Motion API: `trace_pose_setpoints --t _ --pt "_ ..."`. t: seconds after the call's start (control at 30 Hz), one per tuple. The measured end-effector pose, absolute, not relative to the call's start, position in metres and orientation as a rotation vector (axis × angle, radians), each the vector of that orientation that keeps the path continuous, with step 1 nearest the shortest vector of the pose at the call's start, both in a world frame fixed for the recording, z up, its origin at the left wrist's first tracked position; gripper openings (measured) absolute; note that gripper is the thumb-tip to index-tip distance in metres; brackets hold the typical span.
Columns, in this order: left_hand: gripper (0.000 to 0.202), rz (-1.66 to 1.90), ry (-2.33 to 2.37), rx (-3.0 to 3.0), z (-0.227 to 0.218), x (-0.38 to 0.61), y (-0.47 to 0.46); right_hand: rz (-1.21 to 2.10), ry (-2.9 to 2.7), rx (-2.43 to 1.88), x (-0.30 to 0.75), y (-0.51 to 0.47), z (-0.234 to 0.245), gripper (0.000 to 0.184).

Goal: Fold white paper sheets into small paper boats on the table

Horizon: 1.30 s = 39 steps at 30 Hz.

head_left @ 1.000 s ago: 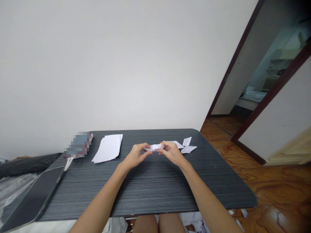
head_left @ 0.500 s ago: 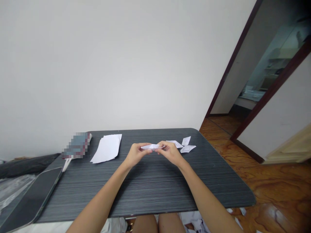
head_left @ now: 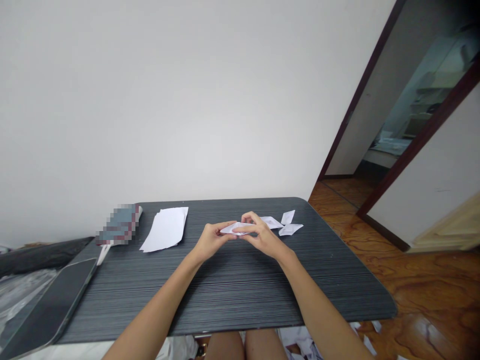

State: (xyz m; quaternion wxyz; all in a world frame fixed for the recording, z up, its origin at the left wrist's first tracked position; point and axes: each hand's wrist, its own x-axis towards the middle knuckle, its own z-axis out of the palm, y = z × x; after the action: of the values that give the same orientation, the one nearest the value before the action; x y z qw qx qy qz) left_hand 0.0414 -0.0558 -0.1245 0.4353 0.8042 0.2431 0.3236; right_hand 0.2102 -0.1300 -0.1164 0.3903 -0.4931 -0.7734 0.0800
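A folded piece of white paper (head_left: 229,229) is held between my two hands above the dark table (head_left: 240,285). My left hand (head_left: 210,241) pinches its left end between thumb and fingers. On the right end, my right hand (head_left: 263,240) grips with the thumb below and a finger laid across the top. Part of the paper is hidden behind the right fingers. Just beyond my right hand lie several folded paper pieces (head_left: 288,217), pointed in shape, with their tips close together.
A stack of white paper sheets (head_left: 165,229) lies left of my hands. Farther left are a blurred-out item (head_left: 119,225) and a dark flat panel (head_left: 47,305) at the table's edge. Behind the table stands a white wall (head_left: 225,100). Paper scraps (head_left: 369,345) litter the floor.
My right fingers have shifted over the folded paper, one finger now lying across its top. The paper is tilted to show more of its upper face. The left hand has barely moved.
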Motion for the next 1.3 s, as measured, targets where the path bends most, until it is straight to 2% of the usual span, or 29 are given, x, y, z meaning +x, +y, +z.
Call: trace_pose_setpoints --t 0.17,0.33,0.43,0.73,1.03,1.3 --pt "0.043 0.816 0.671 2.166 -0.129 0.040 -0.053 -0.071 -2.025 -1.483 0.207 -0.137 -0.111 0.024" --pt "0.040 0.843 0.669 2.198 -0.128 0.040 -0.056 -0.164 -1.992 -1.509 0.204 -0.137 -0.112 0.022" --pt "0.038 0.863 0.649 2.113 -0.124 0.041 -0.057 -0.057 -1.958 -1.436 0.205 -0.134 -0.114 0.017" --pt "0.033 0.866 0.663 1.835 -0.114 0.042 -0.056 0.685 -1.426 -1.089 0.207 -0.120 -0.126 0.017" --pt "0.034 0.694 0.559 1.538 -0.116 0.042 -0.053 0.604 -1.477 -1.127 0.206 -0.119 -0.126 0.016" --pt "0.029 0.824 0.561 1.662 -0.118 0.046 -0.059 0.821 -1.376 -1.029 0.206 -0.117 -0.126 0.016"
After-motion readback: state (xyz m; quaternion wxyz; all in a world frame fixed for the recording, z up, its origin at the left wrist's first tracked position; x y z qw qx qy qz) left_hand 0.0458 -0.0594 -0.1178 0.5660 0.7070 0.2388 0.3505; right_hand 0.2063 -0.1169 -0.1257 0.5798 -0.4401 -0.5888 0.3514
